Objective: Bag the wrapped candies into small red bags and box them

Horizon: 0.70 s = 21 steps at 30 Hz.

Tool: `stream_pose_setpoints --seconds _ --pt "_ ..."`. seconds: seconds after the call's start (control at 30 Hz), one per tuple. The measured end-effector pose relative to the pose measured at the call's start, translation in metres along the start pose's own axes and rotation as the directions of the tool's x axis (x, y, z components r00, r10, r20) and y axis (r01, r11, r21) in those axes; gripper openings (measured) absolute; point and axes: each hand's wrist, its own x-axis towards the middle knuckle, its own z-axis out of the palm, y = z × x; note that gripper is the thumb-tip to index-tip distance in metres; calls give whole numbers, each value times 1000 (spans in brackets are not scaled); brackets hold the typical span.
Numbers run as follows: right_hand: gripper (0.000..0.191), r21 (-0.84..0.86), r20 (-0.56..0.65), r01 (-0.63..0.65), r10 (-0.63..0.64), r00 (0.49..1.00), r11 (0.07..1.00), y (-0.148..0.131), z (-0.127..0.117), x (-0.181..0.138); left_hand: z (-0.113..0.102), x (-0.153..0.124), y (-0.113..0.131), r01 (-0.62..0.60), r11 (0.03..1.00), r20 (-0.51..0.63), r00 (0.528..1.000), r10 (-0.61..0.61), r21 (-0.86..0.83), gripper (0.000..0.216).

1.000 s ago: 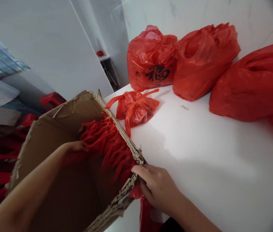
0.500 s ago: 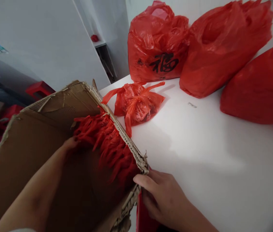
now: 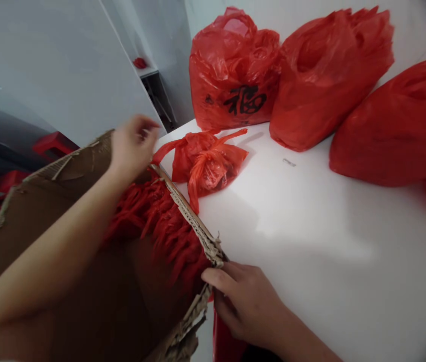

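Note:
My left hand (image 3: 133,143) is raised over the far edge of a worn cardboard box (image 3: 20,226), its fingers loosely curled and apart, with nothing visible in them; it is slightly blurred. My right hand (image 3: 243,299) pinches the torn right rim of that box between thumb and fingers. Inside, along the right wall, lie several bunched red plastic bags (image 3: 164,221); the bottom of the box is dark. Just right of my left hand, on the white table, sits a small tied red plastic bag (image 3: 213,168) with something shiny inside.
On the white table (image 3: 292,226) stand a red bag with black lettering (image 3: 235,70), another full red bag (image 3: 322,85) and a third (image 3: 394,125) at the right. A small strip (image 3: 289,162) lies before them. Red stools (image 3: 55,143) are on the left, beyond the box.
My left hand has come up out of the box, away from the red bags, to above its far rim. My right hand keeps its hold. The view has shifted slightly.

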Motion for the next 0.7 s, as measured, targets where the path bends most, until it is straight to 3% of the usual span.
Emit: stream_pose_setpoints --seconds 0.07,0.13,0.23,0.33,0.47,0.53,0.6,0.63,0.7 --pt "34 -10 -12 14 -14 1000 1000 0 1 0 12 -1 41 -126 992 121 985 125 4 35" --pt "34 -17 -20 20 -20 1000 1000 1 2 -1 27 -3 65 -176 984 241 956 167 13 42" --pt "34 -18 -25 13 -14 1000 1000 2 2 -1 35 -1 76 -172 985 345 925 159 8 37" --pt "34 -14 -22 5 -5 1000 1000 3 2 -1 14 3 70 -78 977 365 919 147 -198 32" --pt "36 -2 -2 -3 3 1000 1000 3 0 -2 -41 -1 49 120 797 294 953 74 -591 43" --pt "36 13 13 -12 12 1000 1000 2 -2 -2 -65 -5 29 117 764 150 988 -27 -635 49" --pt "37 21 24 -22 21 999 1000 2 -3 -2 -81 -10 -1 145 793 33 987 -156 -592 54" --pt "37 22 26 -25 24 999 999 2 -3 -2 -86 -14 -19 203 805 45 976 -215 -558 56" --pt "38 24 21 -23 23 1000 999 3 -2 -3 -91 -23 -60 415 781 268 908 -322 -466 58"
